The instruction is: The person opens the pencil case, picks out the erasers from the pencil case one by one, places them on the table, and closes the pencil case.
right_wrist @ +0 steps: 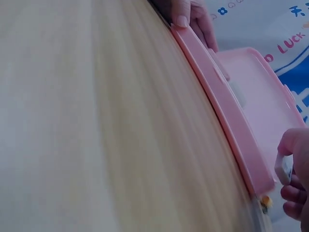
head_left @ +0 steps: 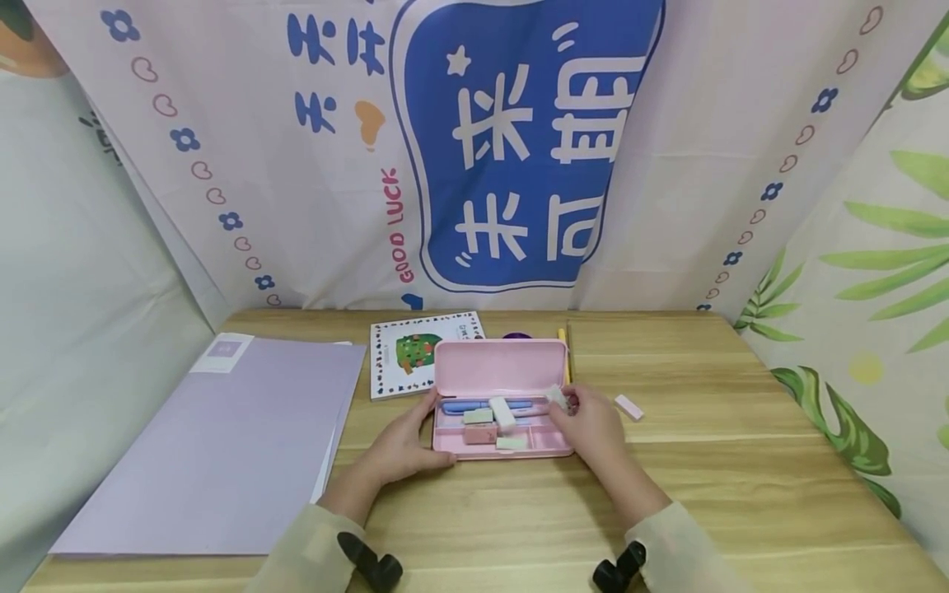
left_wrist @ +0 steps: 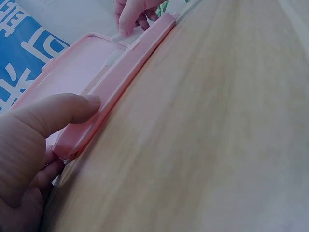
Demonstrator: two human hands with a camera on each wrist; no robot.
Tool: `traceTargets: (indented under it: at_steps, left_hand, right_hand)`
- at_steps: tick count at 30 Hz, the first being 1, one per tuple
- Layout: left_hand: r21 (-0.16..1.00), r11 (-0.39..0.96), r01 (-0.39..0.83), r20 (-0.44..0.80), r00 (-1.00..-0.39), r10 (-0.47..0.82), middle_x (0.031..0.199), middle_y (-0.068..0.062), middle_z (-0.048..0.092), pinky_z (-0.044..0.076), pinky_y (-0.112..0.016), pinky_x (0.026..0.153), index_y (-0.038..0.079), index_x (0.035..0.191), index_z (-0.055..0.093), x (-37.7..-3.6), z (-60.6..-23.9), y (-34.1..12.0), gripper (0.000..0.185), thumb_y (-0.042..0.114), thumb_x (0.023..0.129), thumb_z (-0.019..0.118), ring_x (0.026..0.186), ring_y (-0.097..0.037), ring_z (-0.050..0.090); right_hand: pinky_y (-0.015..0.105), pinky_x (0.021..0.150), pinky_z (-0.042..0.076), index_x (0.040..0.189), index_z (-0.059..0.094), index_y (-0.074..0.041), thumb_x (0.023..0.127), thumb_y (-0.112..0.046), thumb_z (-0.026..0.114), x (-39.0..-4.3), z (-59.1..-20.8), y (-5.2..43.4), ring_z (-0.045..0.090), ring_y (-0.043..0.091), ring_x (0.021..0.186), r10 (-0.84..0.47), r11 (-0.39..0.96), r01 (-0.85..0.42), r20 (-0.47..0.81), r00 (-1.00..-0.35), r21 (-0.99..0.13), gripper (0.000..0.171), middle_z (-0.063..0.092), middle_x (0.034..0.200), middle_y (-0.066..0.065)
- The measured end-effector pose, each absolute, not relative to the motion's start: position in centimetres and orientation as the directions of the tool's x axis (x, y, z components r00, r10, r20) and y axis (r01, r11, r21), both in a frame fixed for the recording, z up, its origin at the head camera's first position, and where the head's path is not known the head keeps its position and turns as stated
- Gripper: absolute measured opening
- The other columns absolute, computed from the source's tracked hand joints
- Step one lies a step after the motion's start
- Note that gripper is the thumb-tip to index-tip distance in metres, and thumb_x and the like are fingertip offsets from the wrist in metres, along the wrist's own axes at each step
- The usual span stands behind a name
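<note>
**Open pink pencil case being steadied and filled on a wooden table**

The left end of a pink pencil case is being gripped by the left hand, thumb curled over the front rim and fingers tucked at the corner. A small white eraser is being pinched between the fingertips of the right hand, just over the case's right end. The case is being kept open at the middle of the table, lid upright at the back. Inside it, a blue pen and several small erasers are being held. One pink eraser is lying just right of the case. A picture card lies behind it, and a lilac folder lies to the left.
</note>
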State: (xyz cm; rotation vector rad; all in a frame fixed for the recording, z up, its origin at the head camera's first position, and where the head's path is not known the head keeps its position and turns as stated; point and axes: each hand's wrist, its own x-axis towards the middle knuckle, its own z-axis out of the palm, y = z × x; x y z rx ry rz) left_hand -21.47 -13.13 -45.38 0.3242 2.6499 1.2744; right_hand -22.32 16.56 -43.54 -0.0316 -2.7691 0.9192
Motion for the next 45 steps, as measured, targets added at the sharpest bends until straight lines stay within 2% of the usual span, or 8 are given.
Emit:
traceTargets:
  at_steps: [6, 12, 22, 29, 37, 45]
  left_hand:
    - [0.781, 0.611, 0.130, -0.059, -0.958, 0.280, 0.161, -0.011, 0.029, 0.028, -0.054, 0.119, 0.014, 0.158, 0.019, -21.5, -45.1, -13.2, 0.116, 0.041, 0.068, 0.087, 0.147, -0.037, 0.029]
    - [0.779, 0.615, 0.126, -0.066, -0.958, 0.280, 0.161, -0.010, 0.029, 0.027, -0.054, 0.119, 0.015, 0.158, 0.019, -21.5, -45.1, -13.3, 0.115, 0.042, 0.068, 0.086, 0.147, -0.036, 0.029]
    - [0.777, 0.617, 0.124, -0.066, -0.959, 0.276, 0.160, -0.011, 0.030, 0.028, -0.056, 0.118, 0.016, 0.158, 0.019, -21.5, -45.2, -13.3, 0.116, 0.043, 0.068, 0.087, 0.146, -0.038, 0.030]
    - [0.780, 0.612, 0.125, -0.065, -0.958, 0.279, 0.161, -0.011, 0.030, 0.028, -0.056, 0.118, 0.016, 0.158, 0.019, -21.5, -45.3, -13.2, 0.116, 0.043, 0.068, 0.086, 0.147, -0.038, 0.029]
    - [0.781, 0.612, 0.126, -0.065, -0.958, 0.280, 0.161, -0.010, 0.029, 0.028, -0.056, 0.118, 0.017, 0.158, 0.019, -21.4, -45.3, -13.1, 0.116, 0.045, 0.067, 0.086, 0.147, -0.037, 0.029]
    - [0.778, 0.615, 0.127, -0.064, -0.959, 0.278, 0.161, -0.011, 0.029, 0.029, -0.056, 0.118, 0.017, 0.158, 0.018, -21.4, -45.3, -13.2, 0.116, 0.044, 0.067, 0.086, 0.147, -0.038, 0.029]
  right_hand:
    - [0.046, 0.085, 0.053, 0.119, 0.066, -0.001, 0.087, -0.030, 0.068, -22.7, -43.2, 20.7, 0.063, 0.029, 0.095, 0.109, 0.770, -0.059, 0.221, -0.969, -0.635, 0.043, 0.068, 0.106, 0.016]
    - [0.052, 0.091, 0.051, 0.124, 0.063, 0.003, 0.092, -0.030, 0.064, -23.1, -43.5, 25.9, 0.061, 0.036, 0.105, 0.121, 0.791, -0.030, 0.203, -0.972, -0.611, 0.045, 0.065, 0.117, 0.024]
    - [0.046, 0.086, 0.050, 0.124, 0.063, 0.004, 0.095, -0.029, 0.061, -23.8, -45.2, 30.5, 0.058, 0.033, 0.104, 0.147, 0.799, 0.043, 0.126, -0.981, -0.600, 0.044, 0.061, 0.119, 0.025]
    - [0.047, 0.086, 0.049, 0.125, 0.063, 0.004, 0.096, -0.028, 0.060, -24.1, -45.6, 31.0, 0.058, 0.034, 0.104, 0.134, 0.811, 0.048, 0.105, -0.985, -0.583, 0.043, 0.061, 0.120, 0.026]
    - [0.054, 0.097, 0.047, 0.132, 0.057, 0.005, 0.098, -0.035, 0.054, -23.3, -44.8, 29.8, 0.055, 0.041, 0.116, 0.207, 0.747, 0.101, 0.085, -0.975, -0.657, 0.052, 0.056, 0.129, 0.029]
    - [0.051, 0.095, 0.050, 0.123, 0.065, 0.001, 0.092, -0.030, 0.066, -22.6, -43.9, 23.7, 0.059, 0.036, 0.109, 0.137, 0.721, -0.040, 0.200, -0.970, -0.692, 0.044, 0.061, 0.120, 0.024]
